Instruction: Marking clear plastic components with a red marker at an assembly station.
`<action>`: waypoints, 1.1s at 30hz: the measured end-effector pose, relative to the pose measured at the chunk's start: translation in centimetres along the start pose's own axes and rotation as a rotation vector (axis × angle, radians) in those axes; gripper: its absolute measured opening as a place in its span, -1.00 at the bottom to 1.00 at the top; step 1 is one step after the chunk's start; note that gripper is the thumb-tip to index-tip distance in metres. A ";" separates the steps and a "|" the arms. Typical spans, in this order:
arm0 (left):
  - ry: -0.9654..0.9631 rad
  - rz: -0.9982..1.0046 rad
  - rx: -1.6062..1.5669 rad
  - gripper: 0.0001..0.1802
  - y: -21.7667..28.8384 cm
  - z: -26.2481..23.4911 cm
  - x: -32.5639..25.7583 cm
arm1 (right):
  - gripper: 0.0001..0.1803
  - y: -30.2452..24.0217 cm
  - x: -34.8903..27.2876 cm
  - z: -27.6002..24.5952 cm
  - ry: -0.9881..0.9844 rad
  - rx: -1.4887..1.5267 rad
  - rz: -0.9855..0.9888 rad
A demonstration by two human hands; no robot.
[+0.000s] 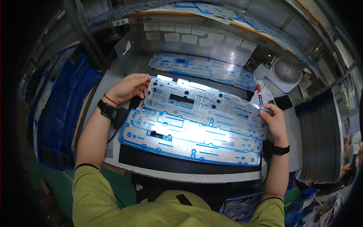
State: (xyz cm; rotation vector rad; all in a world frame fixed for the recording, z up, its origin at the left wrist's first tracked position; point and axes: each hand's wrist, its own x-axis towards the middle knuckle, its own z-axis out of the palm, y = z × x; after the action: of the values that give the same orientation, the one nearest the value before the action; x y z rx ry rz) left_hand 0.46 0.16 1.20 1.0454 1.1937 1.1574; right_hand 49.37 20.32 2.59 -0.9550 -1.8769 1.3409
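A thin, see-through silvery panel (206,99) with punched holes and a rectangular cut-out is tilted up between my hands. My left hand (130,87) pinches its upper left corner, thumb and forefinger together. At the opposite end, my right hand (274,120) grips the right edge with the thumb on top. Just below lies a stack of similar long panels (219,154) with blue outlines, partly covered by the held one. Bright glare washes out the middle of both.
More blue-marked panels (177,63) lie behind. A white fan (287,72), a red-capped marker (259,94) and a dark phone-like slab (283,102) sit to the right. Stacked sheets (319,132) stand far right, blue-wrapped bundles (62,109) on the left. A shelf edge (211,20) crosses above.
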 end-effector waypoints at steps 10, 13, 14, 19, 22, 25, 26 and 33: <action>0.283 -0.094 0.299 -0.56 1.3 -1.2 -0.7 | -0.80 -0.8 -0.3 0.4 0.027 -0.002 -0.015; 0.221 -0.082 0.190 -0.60 1.6 1.1 -0.4 | -0.80 -0.5 -0.3 0.3 0.023 -0.001 -0.032; 0.203 -0.044 0.216 -0.62 1.5 1.1 -0.3 | -0.80 -0.4 -0.3 0.2 0.020 0.003 -0.037; 0.059 0.008 0.192 -0.72 1.5 1.4 -0.6 | -0.79 -0.9 -0.4 0.4 0.017 0.010 0.003; 0.098 0.003 0.237 -0.80 0.9 0.9 -0.4 | -0.78 -0.7 -0.3 0.5 0.015 0.013 0.005; 0.157 0.061 0.139 -0.82 -0.2 -0.5 0.1 | -0.81 -0.2 0.0 0.5 0.027 0.130 0.004; 0.178 0.087 0.090 -0.83 -0.4 -0.8 0.2 | -0.81 -0.1 0.2 0.5 0.034 0.186 0.004; 0.264 0.046 0.085 -0.80 -0.5 -0.3 0.7 | -0.80 0.7 0.6 -0.4 -0.008 0.226 0.077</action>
State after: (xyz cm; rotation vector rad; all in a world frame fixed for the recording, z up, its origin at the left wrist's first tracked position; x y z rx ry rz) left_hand 0.18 0.82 0.61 1.0094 1.4419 1.3202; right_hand 49.50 21.16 2.06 -0.9141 -1.6659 1.5666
